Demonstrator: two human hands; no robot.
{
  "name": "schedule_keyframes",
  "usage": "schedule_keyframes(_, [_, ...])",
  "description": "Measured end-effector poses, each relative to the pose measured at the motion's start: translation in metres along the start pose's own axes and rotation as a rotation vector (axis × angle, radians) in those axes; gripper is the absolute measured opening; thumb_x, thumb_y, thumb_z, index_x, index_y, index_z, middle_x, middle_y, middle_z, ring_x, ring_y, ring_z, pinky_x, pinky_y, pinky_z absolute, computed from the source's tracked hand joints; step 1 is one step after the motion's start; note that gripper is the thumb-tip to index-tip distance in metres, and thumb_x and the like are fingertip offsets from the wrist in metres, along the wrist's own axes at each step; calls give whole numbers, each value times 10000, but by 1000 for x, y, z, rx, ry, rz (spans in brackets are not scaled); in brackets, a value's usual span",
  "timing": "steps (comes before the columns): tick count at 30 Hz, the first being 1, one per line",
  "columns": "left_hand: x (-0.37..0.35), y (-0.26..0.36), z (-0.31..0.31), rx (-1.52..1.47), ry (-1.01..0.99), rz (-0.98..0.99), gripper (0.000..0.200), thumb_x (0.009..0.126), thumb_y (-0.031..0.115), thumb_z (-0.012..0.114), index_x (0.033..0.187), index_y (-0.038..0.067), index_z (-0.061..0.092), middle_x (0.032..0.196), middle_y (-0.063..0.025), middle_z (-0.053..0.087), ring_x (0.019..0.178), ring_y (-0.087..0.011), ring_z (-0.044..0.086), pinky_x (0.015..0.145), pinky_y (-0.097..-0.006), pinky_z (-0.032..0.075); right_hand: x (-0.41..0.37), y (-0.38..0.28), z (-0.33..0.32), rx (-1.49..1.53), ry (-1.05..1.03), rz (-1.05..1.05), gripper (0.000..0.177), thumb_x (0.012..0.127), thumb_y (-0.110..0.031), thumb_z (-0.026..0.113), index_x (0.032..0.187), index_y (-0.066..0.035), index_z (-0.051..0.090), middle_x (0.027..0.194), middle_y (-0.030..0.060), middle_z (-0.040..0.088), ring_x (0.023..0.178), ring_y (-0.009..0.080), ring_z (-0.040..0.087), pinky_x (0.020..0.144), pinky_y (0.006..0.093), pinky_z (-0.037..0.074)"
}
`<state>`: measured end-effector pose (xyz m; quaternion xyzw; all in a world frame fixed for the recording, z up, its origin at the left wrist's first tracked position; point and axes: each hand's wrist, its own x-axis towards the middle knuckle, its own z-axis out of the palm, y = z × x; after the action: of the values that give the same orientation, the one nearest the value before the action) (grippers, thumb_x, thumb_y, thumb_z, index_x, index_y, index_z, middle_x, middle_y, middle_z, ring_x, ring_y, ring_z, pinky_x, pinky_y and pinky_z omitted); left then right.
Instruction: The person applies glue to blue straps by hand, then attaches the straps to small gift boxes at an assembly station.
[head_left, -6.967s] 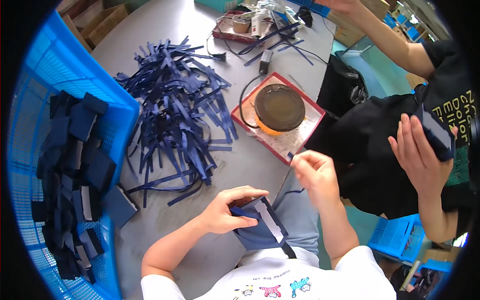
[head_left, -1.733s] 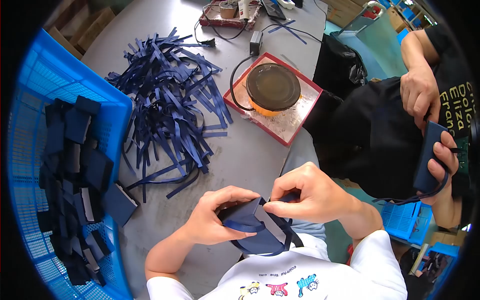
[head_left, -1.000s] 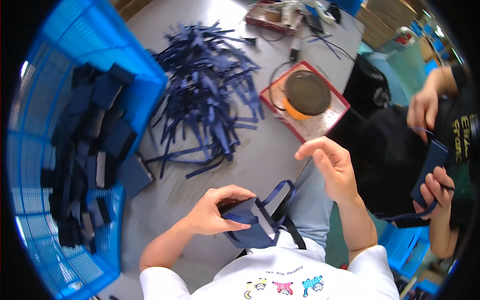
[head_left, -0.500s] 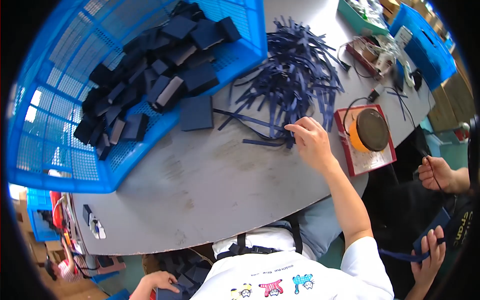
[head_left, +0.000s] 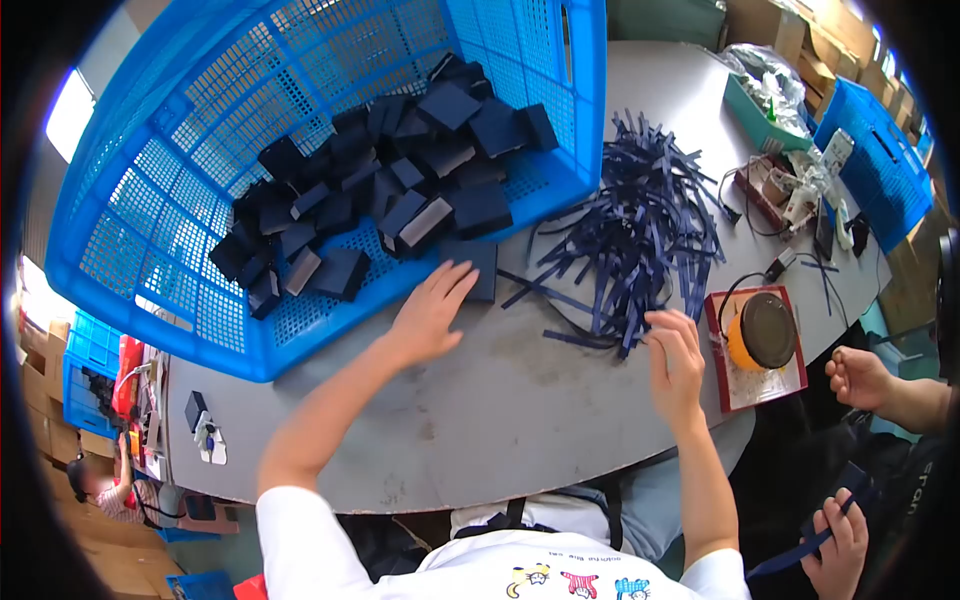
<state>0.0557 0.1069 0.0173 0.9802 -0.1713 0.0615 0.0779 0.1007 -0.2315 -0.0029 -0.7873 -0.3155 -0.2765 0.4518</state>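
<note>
My left hand (head_left: pixel 432 312) reaches across the table to a flat dark blue box (head_left: pixel 482 272). Its fingers are stretched out over the box's left side, with the thumb apart. Just in front of the blue crate, the box lies on the grey tabletop. At the lower right edge of a heap of navy ribbon strips (head_left: pixel 650 220) is my right hand (head_left: pixel 675 352), its fingers curled and pressed together. Whatever sits between those fingertips is too small to make out. Several ribbon ends stick out left toward the box.
The blue plastic crate (head_left: pixel 330 310), tilted, holds many dark boxes. Right of the ribbons, an orange pot (head_left: pixel 765 330) stands on a red-rimmed tray (head_left: pixel 735 395). Cables and a green bin (head_left: pixel 765 110) lie behind. A co-worker's hand (head_left: pixel 840 540) holds ribbon at the right.
My left hand has come up from the boxes below the table edge to the flat box. My right hand stays by the ribbons, fingers more curled. The view has shifted.
</note>
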Motion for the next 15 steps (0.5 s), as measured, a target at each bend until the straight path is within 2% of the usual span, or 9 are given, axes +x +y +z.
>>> schedule_keyframes(1, [22, -13, 14, 86, -2, -1, 821, 620, 151, 695, 1337, 51, 308, 1318, -161, 360, 1210, -342, 354, 1033, -419, 285, -3, -3, -3, 103, 53, 58, 29, 782, 45, 545, 785, 17, 551, 827, 107, 601, 784, 239, 576, 721, 298, 450])
schedule_keyframes(2, [40, -18, 18, 169, -8, -5, 866, 605, 169, 700, 1353, 55, 278, 1286, -161, 372, 1197, -341, 357, 1034, -433, 277, -11, -9, -4, 338, 95, 309, 65, 853, 22, 485, 813, 13, 535, 746, 77, 582, 670, 160, 556, 661, 250, 444])
schedule_keyframes(4, [63, -24, 21, 176, -84, -77, 907, 583, 202, 714, 1357, 51, 265, 1255, -168, 385, 1194, -335, 358, 1035, -436, 270, -19, -17, -19, 438, 85, 602, 118, 900, -16, 443, 835, 7, 539, 733, 30, 552, 605, 101, 501, 623, 221, 430])
schedule_keyframes(6, [75, -22, 23, 221, -196, -205, 979, 536, 322, 750, 1342, 35, 275, 1178, -189, 409, 1152, -327, 390, 1020, -420, 286, -21, -15, -22, 531, 120, 557, 153, 912, -30, 427, 941, 25, 567, 730, 9, 516, 616, 86, 468, 629, 227, 436])
schedule_keyframes(7, [74, -19, 23, 215, -204, -195, 979, 536, 322, 750, 1342, 35, 275, 1178, -189, 409, 1152, -327, 390, 1020, -420, 286, -20, -19, -25, 740, 133, 673, 177, 910, -30, 432, 1027, 33, 550, 735, 13, 512, 637, 91, 474, 642, 235, 444])
schedule_keyframes(9, [67, -2, 16, -427, -157, -199, 957, 533, 337, 779, 1305, 25, 306, 1195, -187, 397, 1109, -307, 427, 987, -390, 321, -20, -26, -33, 1043, 114, 869, 331, 901, -26, 445, 1225, 43, 458, 745, 26, 504, 723, 112, 517, 682, 268, 470])
schedule_keyframes(11, [55, 27, 9, -903, -226, -172, 1051, 482, 254, 837, 1318, 77, 225, 1222, -154, 422, 1117, -251, 444, 983, -388, 329, -22, -30, -37, 1052, 93, 878, 351, 897, -19, 447, 1243, 37, 437, 769, 47, 546, 770, 132, 568, 704, 269, 479])
schedule_keyframes(14, [37, 62, 27, -1451, -411, -80, 1156, 432, 293, 893, 1318, 124, 169, 1211, -137, 459, 1104, -242, 476, 953, -364, 380, -33, -27, -44, 1030, 50, 1029, 252, 887, -48, 492, 1120, 40, 528, 832, 103, 640, 712, 142, 616, 639, 250, 495])
schedule_keyframes(15, [33, 76, 31, -1531, -487, -42, 1189, 412, 353, 901, 1321, 132, 167, 1222, -142, 450, 1105, -250, 478, 920, -359, 409, -34, -29, -46, 1008, 82, 1084, 157, 875, -69, 532, 985, 30, 583, 783, 106, 649, 621, 128, 604, 558, 234, 485])
